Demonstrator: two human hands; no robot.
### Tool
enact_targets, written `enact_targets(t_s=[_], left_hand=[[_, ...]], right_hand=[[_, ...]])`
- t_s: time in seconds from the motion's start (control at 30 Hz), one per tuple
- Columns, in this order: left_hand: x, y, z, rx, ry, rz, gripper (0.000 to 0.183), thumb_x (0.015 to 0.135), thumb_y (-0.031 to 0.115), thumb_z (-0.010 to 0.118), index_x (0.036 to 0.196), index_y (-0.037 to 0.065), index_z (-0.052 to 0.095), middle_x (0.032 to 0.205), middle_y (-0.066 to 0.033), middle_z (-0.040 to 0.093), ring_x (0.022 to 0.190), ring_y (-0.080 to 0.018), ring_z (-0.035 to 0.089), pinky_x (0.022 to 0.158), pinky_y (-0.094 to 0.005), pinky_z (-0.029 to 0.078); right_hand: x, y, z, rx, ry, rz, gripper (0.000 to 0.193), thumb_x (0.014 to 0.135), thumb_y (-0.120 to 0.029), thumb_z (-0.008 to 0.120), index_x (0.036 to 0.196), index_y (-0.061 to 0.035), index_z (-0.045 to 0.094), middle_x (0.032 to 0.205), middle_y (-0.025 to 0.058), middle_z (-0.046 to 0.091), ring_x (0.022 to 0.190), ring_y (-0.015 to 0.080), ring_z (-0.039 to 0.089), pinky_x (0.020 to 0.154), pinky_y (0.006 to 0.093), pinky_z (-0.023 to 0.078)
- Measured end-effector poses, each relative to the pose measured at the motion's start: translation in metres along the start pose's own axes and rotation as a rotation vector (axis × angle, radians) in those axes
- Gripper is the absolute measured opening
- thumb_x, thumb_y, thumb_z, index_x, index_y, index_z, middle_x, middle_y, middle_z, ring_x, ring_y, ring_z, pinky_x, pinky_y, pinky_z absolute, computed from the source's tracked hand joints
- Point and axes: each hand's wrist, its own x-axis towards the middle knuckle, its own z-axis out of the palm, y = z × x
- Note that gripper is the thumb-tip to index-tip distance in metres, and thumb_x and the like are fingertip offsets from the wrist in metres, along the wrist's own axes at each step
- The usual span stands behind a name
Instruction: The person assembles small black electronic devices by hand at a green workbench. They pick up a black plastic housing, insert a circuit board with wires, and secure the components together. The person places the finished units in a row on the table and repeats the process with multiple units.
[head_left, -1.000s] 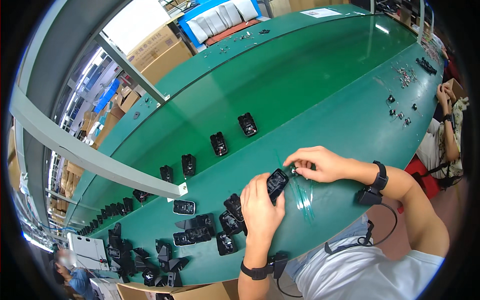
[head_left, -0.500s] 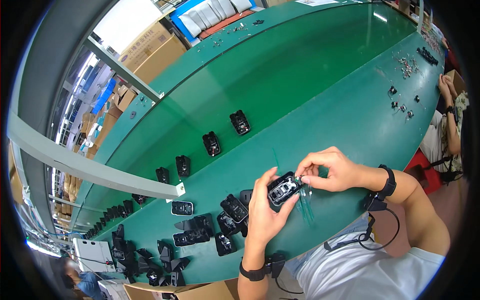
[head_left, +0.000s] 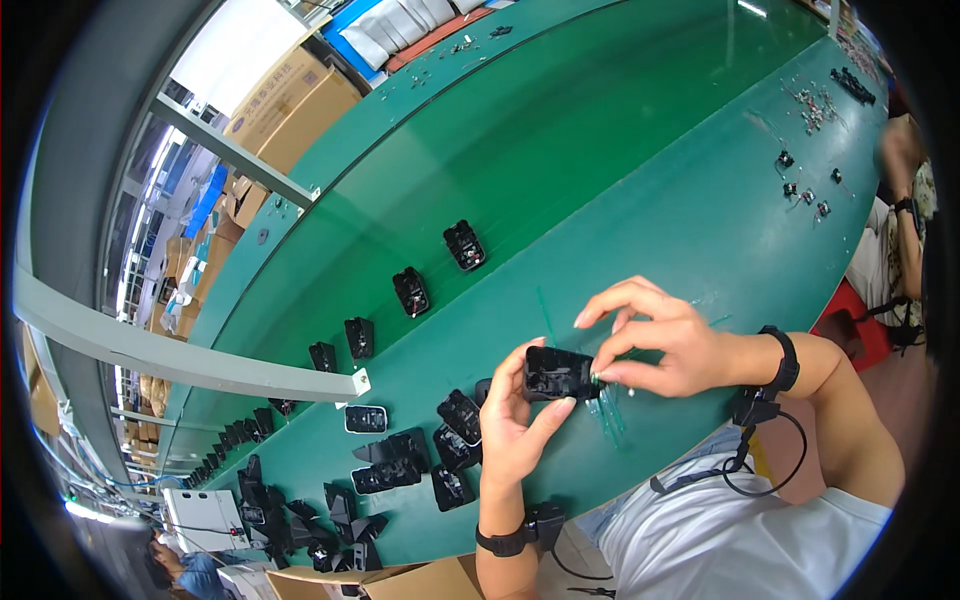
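My left hand [head_left: 515, 425] grips a black plastic housing [head_left: 558, 374] by its left end, thumb along the near side and fingers behind. The housing's dark side faces up; its inner parts are hard to make out. At its right end my right hand [head_left: 655, 340] pinches with thumb and a fingertip, the index finger lifted away. Something small and pale shows at that pinch, too small to name. Thin green strips [head_left: 608, 418] lie on the green table just below the right fingertips. More black housings [head_left: 461, 416] are grouped left of my left hand.
Black housings [head_left: 464, 246] stand in a row along the bright green lane beyond the table. A grey metal frame [head_left: 190, 365] crosses on the left. Small black parts [head_left: 790, 189] lie far right, near another person's arm [head_left: 903, 185]. An open cardboard box [head_left: 420, 582] sits at the near edge.
The housing in my left hand has turned, so its silvery inside no longer shows. My right index finger has lifted off. The other person's hands have moved.
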Motion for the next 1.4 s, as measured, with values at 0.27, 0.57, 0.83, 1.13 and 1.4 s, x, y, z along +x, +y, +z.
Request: enact_targets(t_s=[0.27, 0.57, 0.83, 1.13, 1.4], left_hand=[[0.000, -0.004, 0.001, -0.180, -0.086, -0.052, 0.069, 0.086, 0.001, 0.075, 0.145, -0.007, 0.040, 0.145, -0.0166, 0.047, 0.125, -0.0219, 0.055, 0.107, -0.0374, 0.045], [-0.001, -0.003, 0.000, -0.144, -0.154, -0.073, 0.068, 0.087, 0.009, 0.076, 0.145, -0.005, 0.042, 0.142, -0.0150, 0.050, 0.122, -0.0214, 0.057, 0.101, -0.0356, 0.049], [0.000, -0.001, -0.001, -0.163, -0.169, -0.128, 0.064, 0.089, 0.010, 0.074, 0.143, -0.006, 0.044, 0.138, -0.0135, 0.054, 0.126, -0.0205, 0.054, 0.105, -0.0348, 0.045], [0.002, 0.000, 0.010, -0.136, -0.081, -0.167, 0.053, 0.094, 0.010, 0.069, 0.140, -0.006, 0.048, 0.133, -0.0113, 0.059, 0.120, -0.0177, 0.058, 0.103, -0.0322, 0.046], [0.004, 0.001, 0.013, -0.183, -0.006, -0.263, 0.049, 0.099, 0.015, 0.065, 0.140, -0.005, 0.048, 0.117, -0.0112, 0.068, 0.105, -0.0147, 0.065, 0.093, -0.0285, 0.051]], right_hand=[[-0.004, -0.005, 0.007, 0.054, 0.021, 0.029, 0.012, 0.082, -0.007, 0.077, 0.092, -0.0066, 0.071, 0.128, 0.0140, 0.059, 0.116, 0.0291, 0.055, 0.084, 0.0356, 0.054], [-0.006, -0.007, 0.007, 0.145, -0.022, 0.077, 0.010, 0.084, -0.009, 0.076, 0.091, -0.0057, 0.070, 0.130, 0.0140, 0.058, 0.117, 0.0295, 0.055, 0.085, 0.0360, 0.053], [-0.006, -0.004, 0.002, -0.044, -0.036, -0.103, 0.011, 0.081, -0.010, 0.078, 0.087, -0.0078, 0.069, 0.131, 0.0120, 0.057, 0.119, 0.0309, 0.054, 0.089, 0.0418, 0.052], [-0.009, 0.000, 0.003, 0.162, -0.134, 0.095, 0.013, 0.083, -0.009, 0.076, 0.095, -0.0079, 0.073, 0.138, 0.0156, 0.055, 0.122, 0.0328, 0.054, 0.093, 0.0421, 0.052], [-0.006, 0.006, 0.001, 0.060, -0.255, -0.028, 0.022, 0.079, -0.014, 0.081, 0.096, -0.0026, 0.075, 0.148, 0.0191, 0.050, 0.133, 0.0371, 0.050, 0.099, 0.0456, 0.051]])
